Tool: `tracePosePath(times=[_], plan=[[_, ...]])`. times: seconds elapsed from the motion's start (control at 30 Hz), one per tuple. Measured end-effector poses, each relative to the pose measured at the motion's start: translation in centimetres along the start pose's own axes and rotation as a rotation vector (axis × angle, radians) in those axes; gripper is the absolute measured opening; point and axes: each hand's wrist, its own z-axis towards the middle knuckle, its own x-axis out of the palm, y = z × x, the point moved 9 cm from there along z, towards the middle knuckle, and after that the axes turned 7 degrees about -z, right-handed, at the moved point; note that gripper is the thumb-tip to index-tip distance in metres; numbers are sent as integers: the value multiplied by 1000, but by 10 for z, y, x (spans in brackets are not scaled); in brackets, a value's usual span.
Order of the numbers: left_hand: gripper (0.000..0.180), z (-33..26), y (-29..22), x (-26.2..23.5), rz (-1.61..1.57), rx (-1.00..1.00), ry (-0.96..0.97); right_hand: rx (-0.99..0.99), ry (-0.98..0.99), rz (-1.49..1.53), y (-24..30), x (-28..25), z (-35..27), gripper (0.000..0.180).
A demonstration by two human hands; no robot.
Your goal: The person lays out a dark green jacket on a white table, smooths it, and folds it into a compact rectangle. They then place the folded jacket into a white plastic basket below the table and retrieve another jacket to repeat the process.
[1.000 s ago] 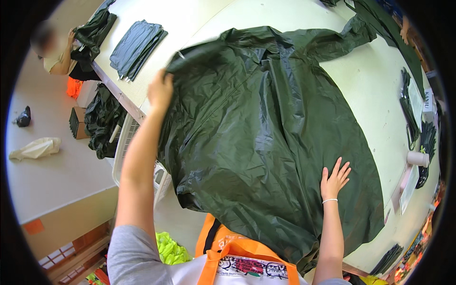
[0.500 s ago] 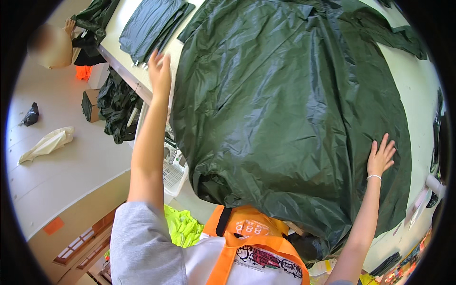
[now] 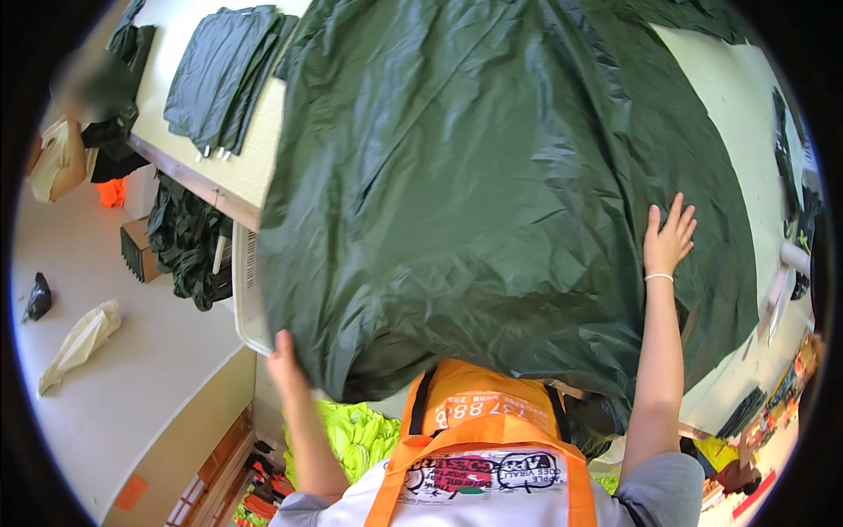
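Note:
A large dark green garment of thin, shiny waterproof fabric (image 3: 465, 202) lies spread over the table, wrinkled, its near edge drooping toward me. At its lower left edge is my left hand (image 3: 288, 364), fingers closed at the fabric's border and partly hidden. My right hand (image 3: 670, 237) lies flat on the right part of the garment, fingers spread, with a beaded bracelet at the wrist. Beyond the garment's left side, a stack of folded dark green garments (image 3: 224, 79) rests on the table.
A white plastic basket (image 3: 248, 294) stands below the table's left edge. Bright yellow fabric (image 3: 351, 439) is heaped near my left forearm. Dark green fabric (image 3: 189, 237) hangs beside a cardboard box (image 3: 140, 250). Another person (image 3: 66, 158) is at the far left.
My left hand has come back from near the folded stack to the garment's lower left edge, which now spreads further left. My right hand still lies flat on the fabric.

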Motion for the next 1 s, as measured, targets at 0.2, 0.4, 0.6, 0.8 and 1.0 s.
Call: tracePosePath(times=[0.2,0.4,0.6,0.8,1.0], plan=[[64,11,-116,-23,1306,803,-481,-122,6,31,45,-18,-13,68],[84,-6,-108,276,1083,1059,318,-144,21,82,68,-24,19,69],[86,37,-99,299,1197,1230,320,-137,79,577,26,-13,38,56],[76,32,-93,273,1243,1323,160,457,-200,906,-193,-94,-73,23],[69,-135,-24,337,1011,1380,628,1222,360,199,-451,-37,-404,67]])
